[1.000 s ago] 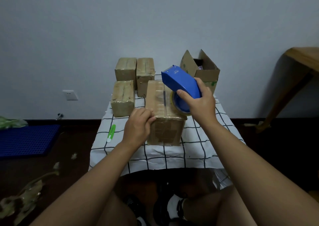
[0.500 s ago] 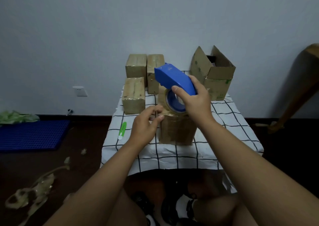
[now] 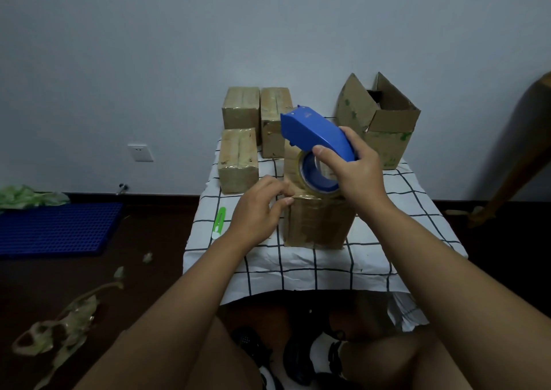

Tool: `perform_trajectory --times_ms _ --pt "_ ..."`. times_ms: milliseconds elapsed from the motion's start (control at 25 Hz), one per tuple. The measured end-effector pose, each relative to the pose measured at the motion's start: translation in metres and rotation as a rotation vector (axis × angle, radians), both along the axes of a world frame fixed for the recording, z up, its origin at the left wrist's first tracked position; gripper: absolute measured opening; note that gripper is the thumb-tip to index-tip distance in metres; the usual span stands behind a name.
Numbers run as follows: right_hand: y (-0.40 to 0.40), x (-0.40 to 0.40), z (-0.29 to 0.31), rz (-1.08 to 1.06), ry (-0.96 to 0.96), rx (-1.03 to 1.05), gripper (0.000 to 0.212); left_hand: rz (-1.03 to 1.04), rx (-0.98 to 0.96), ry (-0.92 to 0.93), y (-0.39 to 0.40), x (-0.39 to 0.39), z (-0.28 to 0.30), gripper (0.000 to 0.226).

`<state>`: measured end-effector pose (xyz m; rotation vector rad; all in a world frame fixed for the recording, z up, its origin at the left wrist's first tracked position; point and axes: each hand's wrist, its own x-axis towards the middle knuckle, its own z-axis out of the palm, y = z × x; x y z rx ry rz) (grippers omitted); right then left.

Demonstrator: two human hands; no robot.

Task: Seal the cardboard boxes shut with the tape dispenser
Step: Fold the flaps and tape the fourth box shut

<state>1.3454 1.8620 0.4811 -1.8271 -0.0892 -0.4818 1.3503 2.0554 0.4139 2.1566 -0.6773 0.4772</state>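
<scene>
Checked cloth [image 3: 298, 258] under box [image 3: 316, 222]. Right hand [image 3: 357, 172] grips tape dispenser [image 3: 316, 136]; left hand [image 3: 259, 211] pinches tape end at top edge — press flat, pull straight along seam.

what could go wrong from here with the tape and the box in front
1. The left hand pinches at the top front edge of the front box, right beside the roll of the blue tape dispenser; its fingers may stick to the tape or meet the cutter.
2. The right hand holds the dispenser tilted, so the strip could run crooked or wrinkle.
3. The box stands near the checked cloth's front edge; a hard pull might slide it off.
</scene>
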Motion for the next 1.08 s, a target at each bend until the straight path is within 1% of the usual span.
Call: perform_trajectory --times_ms 80,200,360,440,480,600,640,720,800,840,880,920,1000,1040,1080 --pt "0.000 0.001 0.000 0.010 0.000 0.002 0.040 -0.001 -0.002 0.004 0.002 0.000 -0.002 0.011" --pt "-0.001 0.000 -0.001 0.008 0.002 0.018 0.038 -0.018 0.002 0.015 0.003 0.000 0.000 0.019" --pt "-0.001 0.002 -0.002 0.002 0.005 0.013 0.041 0.037 -0.007 -0.039 -0.007 -0.002 0.000 0.010" --pt "-0.002 0.001 -0.002 0.002 0.000 0.023 0.041 0.020 -0.012 -0.056 -0.003 -0.001 -0.005 0.012" --pt "-0.002 0.000 -0.002 0.001 -0.003 0.029 0.041 0.013 -0.044 -0.043 0.000 0.000 -0.007 0.013" --pt "-0.002 -0.001 -0.002 0.011 -0.018 0.043 0.040 0.028 -0.197 0.021 -0.002 -0.002 -0.014 0.005" --pt "-0.002 -0.001 -0.002 0.010 -0.019 0.047 0.039 0.035 -0.204 0.017 -0.005 -0.002 -0.015 0.001" --pt "-0.002 -0.001 0.000 0.012 -0.016 0.045 0.035 0.013 -0.200 0.059 -0.005 0.000 -0.014 0.002" --pt "-0.001 -0.001 0.001 0.017 -0.014 0.027 0.032 -0.025 -0.254 0.210 0.000 -0.001 -0.005 0.010" --pt "-0.001 -0.002 0.001 0.018 -0.013 0.024 0.032 -0.012 -0.325 0.292 0.001 -0.005 -0.002 0.018" --pt "-0.001 -0.002 0.002 0.023 -0.016 0.027 0.032 0.047 -0.417 0.338 0.000 -0.012 -0.002 0.024" --pt "0.000 -0.002 0.002 0.027 -0.019 0.032 0.032 0.148 -0.508 0.347 -0.004 -0.022 -0.006 0.027" --pt "-0.001 -0.002 0.001 0.030 -0.021 0.047 0.032 0.364 -0.611 0.331 -0.021 -0.049 -0.018 0.020" --pt "-0.001 -0.001 0.000 0.029 -0.023 0.049 0.032 0.400 -0.625 0.347 -0.031 -0.062 -0.024 0.019" --pt "-0.001 -0.001 -0.001 0.029 -0.025 0.046 0.034 0.385 -0.627 0.373 -0.041 -0.070 -0.028 0.022"
